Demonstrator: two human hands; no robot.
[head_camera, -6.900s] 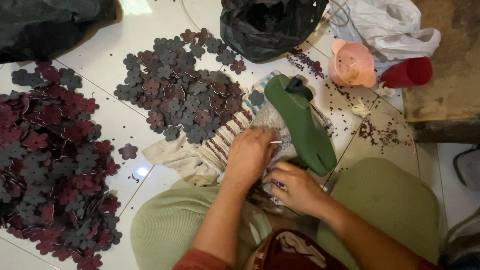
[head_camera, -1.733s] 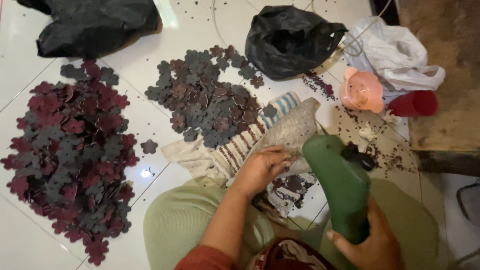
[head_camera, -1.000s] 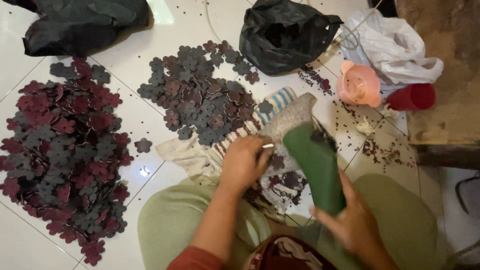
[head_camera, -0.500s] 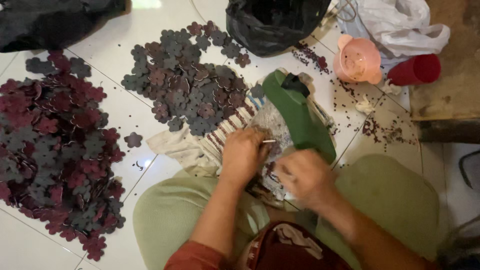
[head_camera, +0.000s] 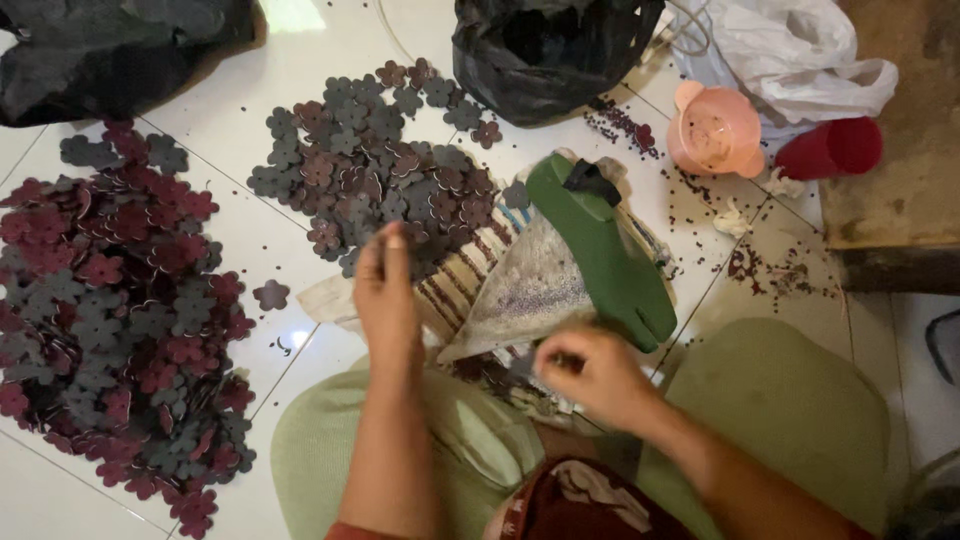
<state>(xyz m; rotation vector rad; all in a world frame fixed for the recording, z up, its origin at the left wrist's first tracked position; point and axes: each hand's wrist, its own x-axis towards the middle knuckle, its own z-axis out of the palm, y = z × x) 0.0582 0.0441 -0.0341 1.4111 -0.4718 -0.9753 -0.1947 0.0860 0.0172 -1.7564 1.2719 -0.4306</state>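
Fingers of the left hand (head_camera: 385, 290) are pressed together, pinched on what looks like a thin flower-shaped piece, though blur prevents confirming it. Fingers of the right hand (head_camera: 590, 375) are curled shut over something small; what they hold cannot be made out.

Landmark: the green tool (head_camera: 600, 250), lying on a striped cloth (head_camera: 455, 295) on the white tiled floor (head_camera: 300, 30). Left hand sits to the left of the tool, over the cloth edge. Right hand sits just below the tool's lower end, near a grey cone-shaped sheet (head_camera: 525, 290) that lies beside the tool.

Left of the tool: a mixed grey and maroon pile (head_camera: 380, 170) of flower pieces, close by. Far left of it: a larger pile (head_camera: 110, 310), well apart. Above the tool: a black bag (head_camera: 550, 50). To its right: a pink pig-shaped pot (head_camera: 715, 130) and a red cup (head_camera: 830, 148), with small dark beads (head_camera: 770, 270) scattered nearby.

Judgement on progress: both piles are large, so much handling is evidently done; how many pieces remain unworked cannot be told.
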